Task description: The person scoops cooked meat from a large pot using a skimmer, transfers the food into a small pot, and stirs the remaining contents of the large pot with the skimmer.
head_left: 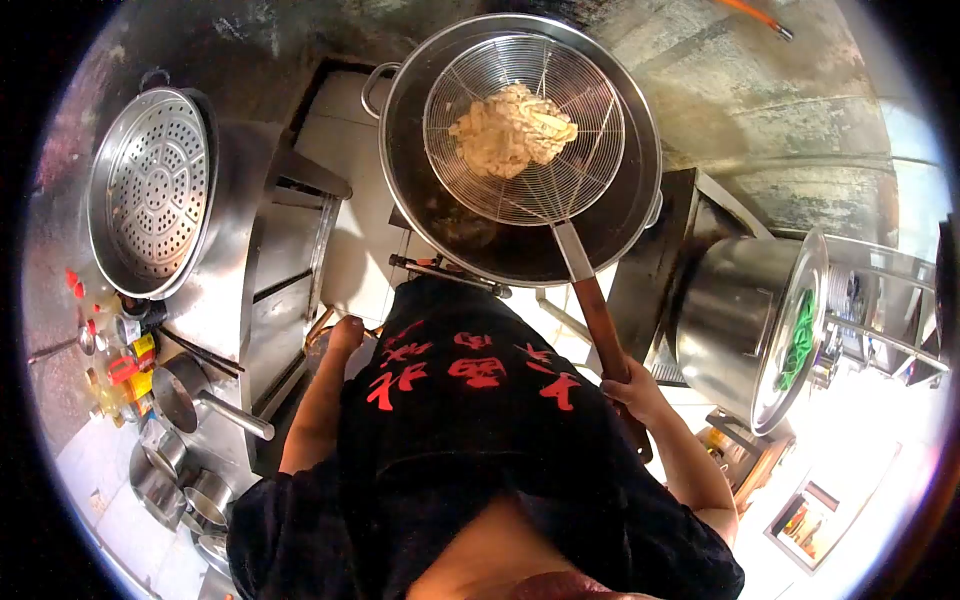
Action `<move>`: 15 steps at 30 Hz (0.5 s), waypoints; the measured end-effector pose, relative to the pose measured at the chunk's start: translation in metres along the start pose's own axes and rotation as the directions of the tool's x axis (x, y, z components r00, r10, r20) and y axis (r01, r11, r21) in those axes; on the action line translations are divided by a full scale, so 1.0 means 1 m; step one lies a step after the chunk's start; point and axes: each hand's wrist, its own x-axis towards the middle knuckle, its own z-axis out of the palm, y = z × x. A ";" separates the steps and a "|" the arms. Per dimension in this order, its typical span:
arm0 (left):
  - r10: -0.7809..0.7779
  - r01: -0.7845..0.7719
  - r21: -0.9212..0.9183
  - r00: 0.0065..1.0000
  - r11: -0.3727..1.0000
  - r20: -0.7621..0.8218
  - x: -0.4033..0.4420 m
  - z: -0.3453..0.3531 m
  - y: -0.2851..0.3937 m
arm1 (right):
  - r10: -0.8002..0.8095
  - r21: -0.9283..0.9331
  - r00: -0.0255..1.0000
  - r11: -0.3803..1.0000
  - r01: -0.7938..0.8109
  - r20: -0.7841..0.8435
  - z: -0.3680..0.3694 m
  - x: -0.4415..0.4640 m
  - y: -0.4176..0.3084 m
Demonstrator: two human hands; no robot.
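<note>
My right hand (635,393) is wrapped round the wooden handle of a large wire strainer (585,170). The strainer lies over a wide metal pot (390,150), and a heap of pale, wrinkled food (514,130) rests in its mesh. Dark liquid (465,225) shows in the pot below; whether the mesh touches it I cannot tell. At my left side, my left hand (345,334) is closed in a fist next to the apron. A thin brownish rod or handle end shows near it, but what the fingers hold is hidden.
A perforated steamer tray (160,195) stands on the steel counter at left. Below it are a saucepan (180,393), bottles (130,375) and several metal pots (205,495). At right stands a tall steel pot (735,320) with something green on top. An orange hose (757,12) hangs above.
</note>
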 end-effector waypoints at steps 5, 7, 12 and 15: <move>0.108 -0.120 -0.128 0.989 0.984 -0.097 0.018 -0.013 0.024 | -0.100 -0.007 0.992 0.995 0.100 -0.079 0.002 -0.001 0.030; 0.071 -0.087 -0.200 0.994 0.976 -0.087 0.021 -0.026 0.038 | -0.124 -0.038 0.987 0.992 0.120 -0.101 0.004 -0.002 0.034; 0.167 -0.174 -0.142 0.984 0.975 -0.054 0.032 -0.029 0.046 | -0.190 -0.002 0.974 0.982 0.191 -0.124 0.007 0.005 0.053; 0.034 -0.037 -0.210 0.999 0.977 -0.020 0.021 -0.028 0.054 | -0.175 0.029 0.974 0.983 0.181 -0.145 0.008 0.007 0.060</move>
